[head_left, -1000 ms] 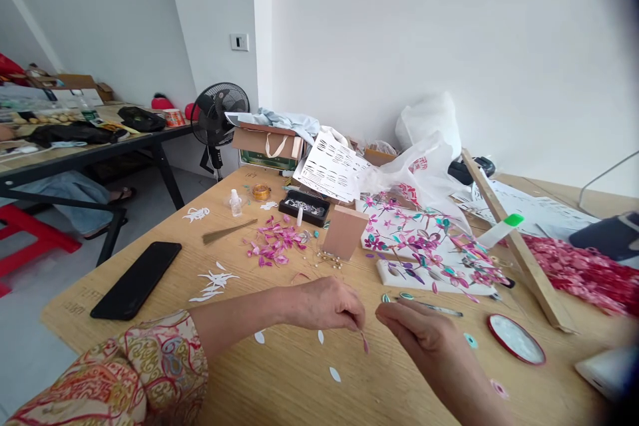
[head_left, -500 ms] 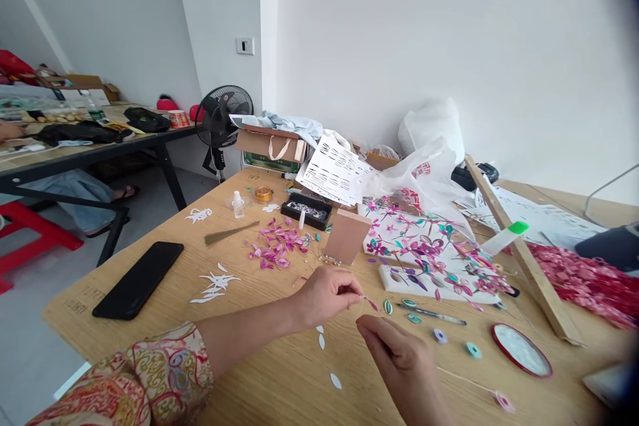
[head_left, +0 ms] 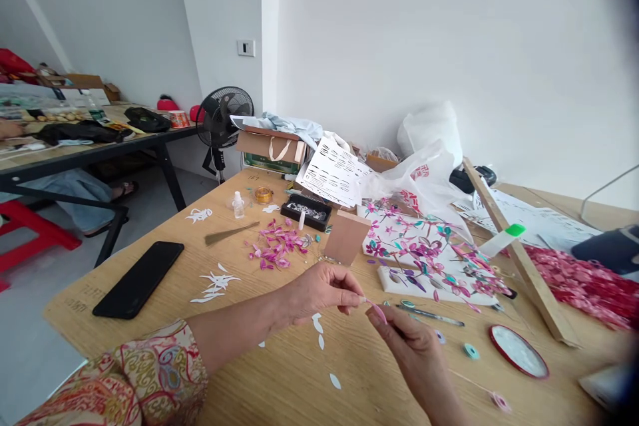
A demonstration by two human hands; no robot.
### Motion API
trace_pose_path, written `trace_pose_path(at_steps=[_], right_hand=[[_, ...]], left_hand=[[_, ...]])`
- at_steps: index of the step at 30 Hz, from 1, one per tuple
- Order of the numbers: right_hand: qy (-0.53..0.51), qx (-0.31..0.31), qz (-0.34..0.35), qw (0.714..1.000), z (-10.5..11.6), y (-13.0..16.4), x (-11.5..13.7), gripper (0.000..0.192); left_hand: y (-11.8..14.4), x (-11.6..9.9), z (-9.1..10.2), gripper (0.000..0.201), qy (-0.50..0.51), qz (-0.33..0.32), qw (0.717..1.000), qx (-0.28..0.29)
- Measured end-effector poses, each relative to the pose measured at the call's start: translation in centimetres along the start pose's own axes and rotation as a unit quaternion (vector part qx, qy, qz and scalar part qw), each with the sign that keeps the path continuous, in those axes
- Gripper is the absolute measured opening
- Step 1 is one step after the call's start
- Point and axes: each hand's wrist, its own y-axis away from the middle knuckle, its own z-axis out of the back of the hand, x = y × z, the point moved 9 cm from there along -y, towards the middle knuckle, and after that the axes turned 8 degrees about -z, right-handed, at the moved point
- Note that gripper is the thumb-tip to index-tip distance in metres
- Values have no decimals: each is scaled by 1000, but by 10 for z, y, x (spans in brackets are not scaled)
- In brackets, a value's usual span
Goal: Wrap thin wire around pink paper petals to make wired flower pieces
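My left hand (head_left: 327, 294) is closed in a pinch on the thin stem end of a pink petal (head_left: 379, 311). The petal's wider end lies at the fingertips of my right hand (head_left: 407, 336), whose thumb and index finger are pressed together on it. A fine thread runs from under my right hand toward a pink thread bobbin (head_left: 500, 401). White paper leaf shapes (head_left: 335, 381) lie on the wood below my hands. Just beyond my right hand is a slim pen-like tool (head_left: 434, 316), with a teal-rimmed leaf piece (head_left: 408, 304) beside it.
Loose pink petals (head_left: 279, 243) lie ahead, near a black tray (head_left: 306, 212) and an upright wooden block (head_left: 348, 237). Finished flower sprays (head_left: 424, 246) rest on white foam at right. A black phone (head_left: 140, 279) lies left; a wooden bar (head_left: 524, 259) leans at right.
My right hand has moved up and closed on the pink petal. The petal has turned slightly and shows a lighter pink face. My left hand keeps its pinch.
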Motion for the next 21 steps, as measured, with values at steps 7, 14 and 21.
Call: trace_pose_path(at_steps=[7, 14, 21], right_hand=[[57, -2, 64, 996, -18, 19, 24, 29], [142, 18, 90, 986, 17, 9, 35, 26], [11, 16, 10, 1000, 9, -5, 3, 33]], left_hand=[[-8, -3, 13, 7, -227, -79, 970, -50], [3, -13, -27, 10, -418, -161, 878, 170], [4, 2, -10, 19, -6, 27, 998, 50]])
